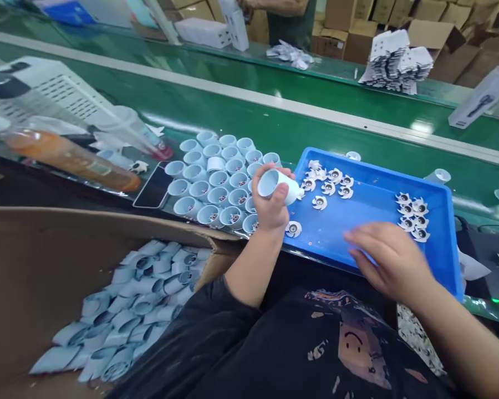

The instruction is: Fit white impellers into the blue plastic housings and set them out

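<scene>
Cup (283,188) grasped in left hand (270,213), tilted, by left end of tray (366,213). Over tray's near side, right hand (393,263), blurred, loosely open. Fans (320,203) in tray, left and right. Cup rows (218,195) left, on counter (249,113).

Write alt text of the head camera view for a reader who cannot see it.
A person's left hand holds a pale blue, hollow plastic cylinder beside a shallow blue plastic tray with small white bladed wheels; the blurred right hand is over the tray. Further left, similar cylinders stand grouped, and more lie in an open brown cardboard box.
</scene>
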`<action>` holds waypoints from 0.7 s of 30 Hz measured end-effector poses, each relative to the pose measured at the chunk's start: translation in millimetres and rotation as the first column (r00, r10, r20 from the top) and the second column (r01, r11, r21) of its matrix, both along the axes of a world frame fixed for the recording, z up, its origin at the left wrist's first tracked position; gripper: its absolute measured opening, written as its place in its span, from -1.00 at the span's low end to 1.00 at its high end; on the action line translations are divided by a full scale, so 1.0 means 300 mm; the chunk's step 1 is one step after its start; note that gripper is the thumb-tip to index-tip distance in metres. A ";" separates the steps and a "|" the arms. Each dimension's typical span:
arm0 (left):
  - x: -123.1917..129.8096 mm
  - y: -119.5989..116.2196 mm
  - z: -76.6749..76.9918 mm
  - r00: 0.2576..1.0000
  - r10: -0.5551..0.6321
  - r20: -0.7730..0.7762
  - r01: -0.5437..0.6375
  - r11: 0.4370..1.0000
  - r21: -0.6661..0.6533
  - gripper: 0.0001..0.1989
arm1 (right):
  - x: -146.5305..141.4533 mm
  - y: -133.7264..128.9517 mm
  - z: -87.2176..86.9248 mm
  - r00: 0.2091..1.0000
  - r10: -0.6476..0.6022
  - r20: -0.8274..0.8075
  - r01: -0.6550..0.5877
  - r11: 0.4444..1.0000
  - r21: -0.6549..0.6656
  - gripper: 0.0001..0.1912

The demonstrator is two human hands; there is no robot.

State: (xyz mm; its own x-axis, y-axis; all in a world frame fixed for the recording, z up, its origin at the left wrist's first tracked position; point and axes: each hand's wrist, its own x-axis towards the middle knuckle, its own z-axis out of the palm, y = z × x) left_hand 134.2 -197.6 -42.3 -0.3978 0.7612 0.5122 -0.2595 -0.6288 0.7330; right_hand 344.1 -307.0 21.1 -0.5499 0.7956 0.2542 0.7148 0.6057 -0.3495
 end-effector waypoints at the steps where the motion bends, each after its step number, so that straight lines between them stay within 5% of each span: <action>1: 0.002 0.002 -0.006 1.000 -0.026 0.013 0.026 0.999 -0.027 -0.47 | -0.051 0.056 -0.028 0.998 0.014 0.065 -0.008 0.996 -0.088 -0.68; 4: 0.012 0.003 -0.024 0.999 -0.037 0.006 0.038 0.999 -0.029 -0.45 | -0.210 0.216 -0.140 0.968 0.063 0.242 0.011 0.956 -0.293 -0.70; 8: 0.026 -0.005 -0.027 0.998 -0.064 0.004 0.064 0.997 -0.048 -0.43 | -0.325 0.308 -0.231 0.908 0.171 0.382 -0.037 0.942 -0.334 -0.72; 11: 0.036 -0.012 -0.016 0.992 -0.118 0.040 0.120 0.992 -0.049 -0.42 | -0.258 0.293 -0.207 0.858 0.265 0.440 -0.149 0.948 -0.281 -0.77; 16: 0.047 -0.021 0.004 0.971 -0.222 0.088 0.227 0.973 -0.051 -0.43 | -0.009 0.242 -0.126 0.708 0.409 0.575 -0.301 0.912 -0.278 -0.81; 21: 0.042 -0.030 0.012 0.945 -0.300 0.132 0.300 0.954 0.022 -0.51 | 0.012 0.192 -0.122 0.717 0.279 0.639 -0.214 0.960 -0.179 -0.74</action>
